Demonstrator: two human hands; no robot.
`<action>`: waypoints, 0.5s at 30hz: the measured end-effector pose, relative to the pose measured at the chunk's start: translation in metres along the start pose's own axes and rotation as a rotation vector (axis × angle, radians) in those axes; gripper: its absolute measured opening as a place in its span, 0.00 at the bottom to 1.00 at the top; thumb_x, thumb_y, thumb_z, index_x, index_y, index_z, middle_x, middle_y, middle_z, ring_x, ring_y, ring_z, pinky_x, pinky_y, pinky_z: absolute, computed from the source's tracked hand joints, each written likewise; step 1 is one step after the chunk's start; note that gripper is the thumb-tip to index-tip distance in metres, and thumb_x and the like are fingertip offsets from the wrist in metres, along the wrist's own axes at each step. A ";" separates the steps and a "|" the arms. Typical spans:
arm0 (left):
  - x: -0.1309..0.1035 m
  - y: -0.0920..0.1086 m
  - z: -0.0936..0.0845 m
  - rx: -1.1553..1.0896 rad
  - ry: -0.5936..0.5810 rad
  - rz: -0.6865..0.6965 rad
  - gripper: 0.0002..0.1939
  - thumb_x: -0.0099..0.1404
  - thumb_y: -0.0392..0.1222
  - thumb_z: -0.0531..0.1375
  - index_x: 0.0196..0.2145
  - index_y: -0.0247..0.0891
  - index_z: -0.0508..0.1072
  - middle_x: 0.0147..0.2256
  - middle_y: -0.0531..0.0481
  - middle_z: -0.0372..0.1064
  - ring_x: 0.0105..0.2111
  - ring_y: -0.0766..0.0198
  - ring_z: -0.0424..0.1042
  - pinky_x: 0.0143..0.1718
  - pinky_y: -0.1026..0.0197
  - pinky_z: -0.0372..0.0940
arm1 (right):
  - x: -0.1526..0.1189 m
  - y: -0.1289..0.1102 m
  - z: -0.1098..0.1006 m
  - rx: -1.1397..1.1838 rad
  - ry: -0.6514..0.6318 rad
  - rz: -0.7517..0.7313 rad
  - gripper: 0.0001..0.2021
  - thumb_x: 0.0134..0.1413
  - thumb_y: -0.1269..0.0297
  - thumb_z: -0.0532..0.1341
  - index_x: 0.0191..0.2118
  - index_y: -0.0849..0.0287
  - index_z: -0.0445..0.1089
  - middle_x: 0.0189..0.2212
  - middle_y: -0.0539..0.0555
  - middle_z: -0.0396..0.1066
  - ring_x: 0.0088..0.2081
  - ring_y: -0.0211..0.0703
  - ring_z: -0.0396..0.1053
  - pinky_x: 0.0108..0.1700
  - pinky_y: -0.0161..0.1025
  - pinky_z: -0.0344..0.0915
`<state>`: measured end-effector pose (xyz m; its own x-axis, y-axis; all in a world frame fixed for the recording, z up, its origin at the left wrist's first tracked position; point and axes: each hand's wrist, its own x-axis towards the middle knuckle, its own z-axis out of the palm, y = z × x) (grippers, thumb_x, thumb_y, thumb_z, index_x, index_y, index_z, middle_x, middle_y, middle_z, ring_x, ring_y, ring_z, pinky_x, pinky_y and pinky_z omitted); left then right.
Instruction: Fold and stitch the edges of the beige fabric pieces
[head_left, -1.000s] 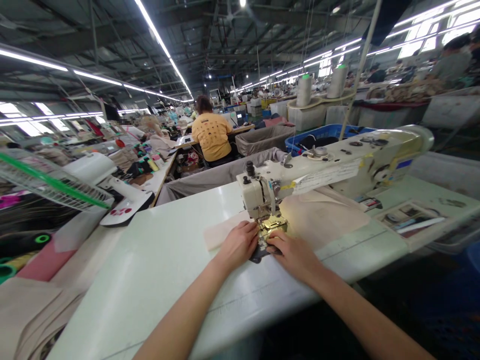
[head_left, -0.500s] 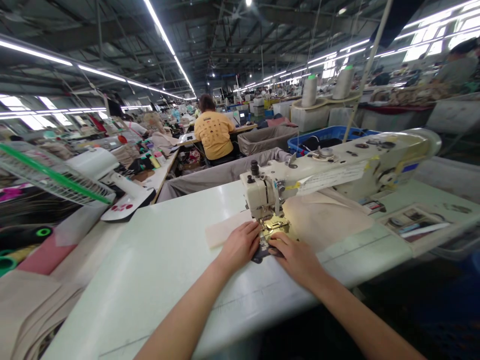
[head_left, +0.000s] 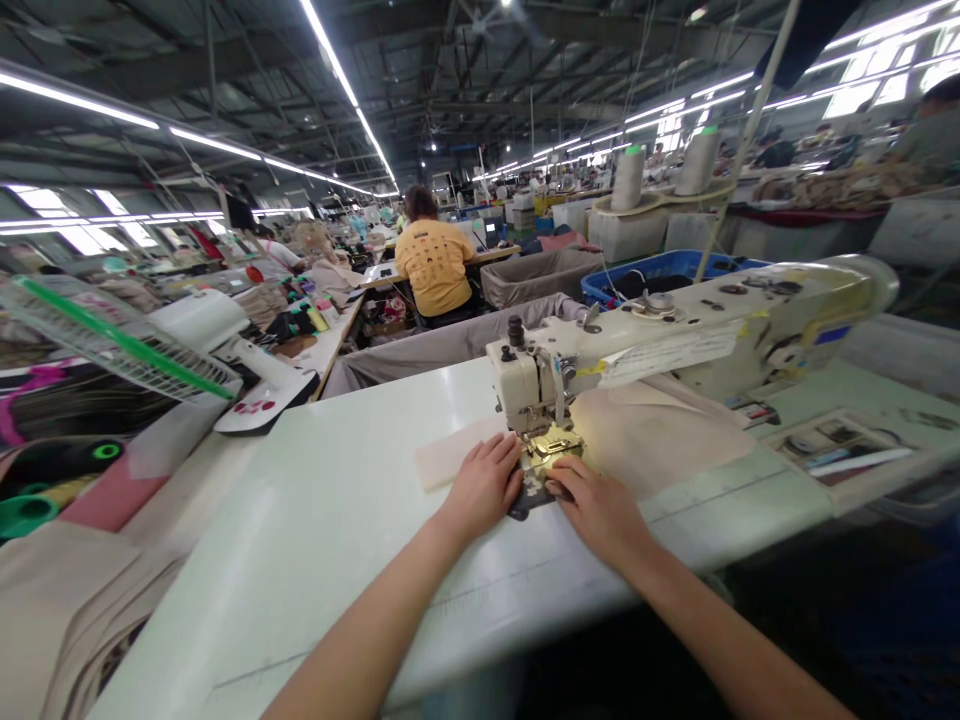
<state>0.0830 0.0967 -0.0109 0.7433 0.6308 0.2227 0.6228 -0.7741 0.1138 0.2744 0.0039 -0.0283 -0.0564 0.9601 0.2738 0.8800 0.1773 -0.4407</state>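
Note:
A white sewing machine point(head_left: 525, 385) stands on the pale green table point(head_left: 352, 520), its needle area lit yellow over a metal plate point(head_left: 553, 445). Left of the needle, my left hand point(head_left: 486, 482) lies with fingers together over the edge of a pale strip of fabric point(head_left: 450, 455). On the plate's right side is my right hand point(head_left: 596, 505), its fingers bent and drawn together near the front edge of the plate; what is between them is too small to name. A larger beige fabric piece point(head_left: 660, 440) lies under the machine's arm.
A white fan point(head_left: 262, 385) with a green-rimmed guard is at the left, beside stacked fabric point(head_left: 67, 610). A tray of small tools point(head_left: 840, 450) sits at the right. Beyond the table are a grey cloth bin point(head_left: 450, 340), a blue basket point(head_left: 600, 290) and a seated person point(head_left: 435, 265).
The whole view has shifted slightly, so the scene sits a little further right. Both hands keep nearly the same places beside the needle area.

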 end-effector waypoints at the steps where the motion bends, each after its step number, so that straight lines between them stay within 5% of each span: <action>1: -0.004 0.004 -0.002 0.012 -0.010 -0.019 0.21 0.73 0.41 0.54 0.61 0.39 0.65 0.61 0.42 0.65 0.63 0.50 0.61 0.62 0.45 0.60 | 0.000 0.001 0.000 0.002 0.027 0.027 0.11 0.66 0.70 0.55 0.49 0.56 0.73 0.52 0.56 0.73 0.46 0.48 0.75 0.45 0.41 0.71; 8: -0.033 0.036 -0.026 0.060 -0.123 -0.124 0.20 0.70 0.45 0.58 0.57 0.38 0.68 0.58 0.41 0.68 0.55 0.45 0.67 0.52 0.43 0.67 | -0.003 0.006 0.001 0.026 0.081 0.055 0.11 0.63 0.72 0.56 0.46 0.56 0.73 0.51 0.56 0.73 0.48 0.50 0.73 0.46 0.42 0.70; 11: -0.031 0.027 -0.032 -0.008 -0.104 -0.089 0.14 0.73 0.41 0.53 0.51 0.38 0.73 0.52 0.43 0.73 0.50 0.49 0.70 0.51 0.46 0.68 | -0.005 0.009 0.003 0.043 0.107 0.027 0.11 0.62 0.72 0.56 0.46 0.56 0.72 0.50 0.56 0.73 0.48 0.51 0.73 0.46 0.43 0.70; 15: -0.024 0.000 -0.033 -0.172 -0.093 0.070 0.17 0.72 0.30 0.49 0.44 0.40 0.77 0.48 0.46 0.75 0.48 0.57 0.72 0.53 0.54 0.67 | -0.006 0.014 0.003 0.134 0.170 0.001 0.11 0.63 0.70 0.53 0.45 0.56 0.72 0.47 0.57 0.74 0.47 0.51 0.73 0.45 0.44 0.71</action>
<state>0.0571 0.0796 0.0159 0.8078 0.5710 0.1462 0.5238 -0.8092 0.2662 0.2858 0.0011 -0.0391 0.0349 0.9122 0.4084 0.8089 0.2142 -0.5476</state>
